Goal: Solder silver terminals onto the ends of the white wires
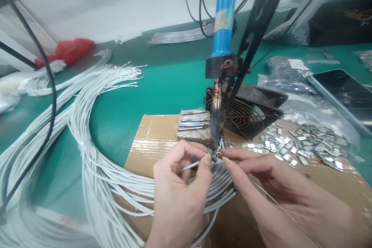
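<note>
At centre, our left hand (183, 188) pinches a cable (190, 166), our right hand (286, 190) thin wire (280, 204); likely soldering, next needing steadiness beneath the iron (222, 42).

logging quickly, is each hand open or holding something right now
Left hand: closed, pinching a white cable.
Right hand: closed near the soldering iron; exact item held can't be told.

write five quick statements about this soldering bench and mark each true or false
1. The left hand holds a white cable. True.
2. The soldering iron's handle is red. False: the handle is blue.
3. The right hand has its fingertips near the soldering iron. True.
4. The red plastic bag lies on the cardboard. False: the red plastic bag is beyond the cardboard, at the far left.
5. Small metal pieces lie scattered at right. True.
</note>
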### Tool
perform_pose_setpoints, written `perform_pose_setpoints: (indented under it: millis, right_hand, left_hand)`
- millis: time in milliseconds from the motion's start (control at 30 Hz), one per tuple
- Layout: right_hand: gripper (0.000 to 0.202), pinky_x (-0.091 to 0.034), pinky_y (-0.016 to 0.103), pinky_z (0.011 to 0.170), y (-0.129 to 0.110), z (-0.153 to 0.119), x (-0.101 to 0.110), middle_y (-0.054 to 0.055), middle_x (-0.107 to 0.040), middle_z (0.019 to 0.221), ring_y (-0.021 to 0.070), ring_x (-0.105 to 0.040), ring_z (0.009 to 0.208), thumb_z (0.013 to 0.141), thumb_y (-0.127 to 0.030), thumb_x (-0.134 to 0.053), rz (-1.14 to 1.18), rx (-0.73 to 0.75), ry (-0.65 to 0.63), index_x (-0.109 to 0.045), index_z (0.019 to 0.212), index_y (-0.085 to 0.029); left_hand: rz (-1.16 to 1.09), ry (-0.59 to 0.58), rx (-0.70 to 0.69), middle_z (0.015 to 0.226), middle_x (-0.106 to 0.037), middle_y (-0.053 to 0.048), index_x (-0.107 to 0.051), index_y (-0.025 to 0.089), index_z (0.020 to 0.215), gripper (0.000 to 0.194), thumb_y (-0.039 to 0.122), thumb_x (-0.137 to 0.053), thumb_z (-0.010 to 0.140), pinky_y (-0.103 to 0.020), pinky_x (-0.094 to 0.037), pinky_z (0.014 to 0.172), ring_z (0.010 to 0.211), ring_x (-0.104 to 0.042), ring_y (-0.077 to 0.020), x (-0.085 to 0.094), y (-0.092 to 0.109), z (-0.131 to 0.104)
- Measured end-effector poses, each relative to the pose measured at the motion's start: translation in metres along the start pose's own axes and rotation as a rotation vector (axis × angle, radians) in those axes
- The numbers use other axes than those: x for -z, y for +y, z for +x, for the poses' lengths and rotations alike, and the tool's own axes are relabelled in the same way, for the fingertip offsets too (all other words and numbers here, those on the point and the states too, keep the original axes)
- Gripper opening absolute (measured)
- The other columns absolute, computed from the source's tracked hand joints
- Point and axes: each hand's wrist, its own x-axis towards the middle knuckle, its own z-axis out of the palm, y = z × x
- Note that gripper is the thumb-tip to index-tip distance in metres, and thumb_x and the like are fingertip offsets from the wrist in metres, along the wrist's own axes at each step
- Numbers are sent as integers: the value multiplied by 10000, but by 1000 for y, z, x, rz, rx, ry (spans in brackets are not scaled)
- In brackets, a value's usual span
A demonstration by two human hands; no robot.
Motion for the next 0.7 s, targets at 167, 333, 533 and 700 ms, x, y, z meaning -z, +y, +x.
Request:
perform_pose_setpoints:
  millis: [167, 333, 533, 700]
  right_hand:
    - [164, -556, 144, 832, 0, -2, -2, -114, -818, 939, 105, -781, 849, 854, -304, -818, 27, 13, 38, -715, 727, -321]
    - [197, -551, 142, 774, 2, -4, -1, -129, -820, 924, 95, -783, 813, 865, -315, -798, -28, 53, 7, -689, 701, -312]
    - [203, -550, 136, 785, 1, -2, 0, -117, -825, 917, 100, -789, 818, 871, -350, -792, -62, 20, 3, -699, 695, -312]
    - [215, -545, 65, 810, 1, -5, 3, -99, -823, 909, 73, -782, 798, 888, -334, -778, -16, 10, -6, -692, 695, -294]
  left_hand:
    - [14, 3, 3, 860, -728, -1, -693, 217, 765, 139, 155, -709, 889, -178, -511, 613, 759, -663, -122, 1, -2, 2]
    - [-19, -24, 27, 851, -736, 2, -687, 211, 751, 154, 148, -705, 891, -160, -522, 634, 761, -671, -113, 1, -1, 1]
    - [-79, 6, 46, 828, -731, 10, -681, 201, 731, 150, 121, -734, 846, -153, -535, 633, 732, -686, -105, -3, 1, -1]
    - [-76, -14, 62, 825, -742, -4, -666, 196, 716, 152, 132, -745, 830, -171, -535, 676, 772, -698, -127, -7, 3, -3]
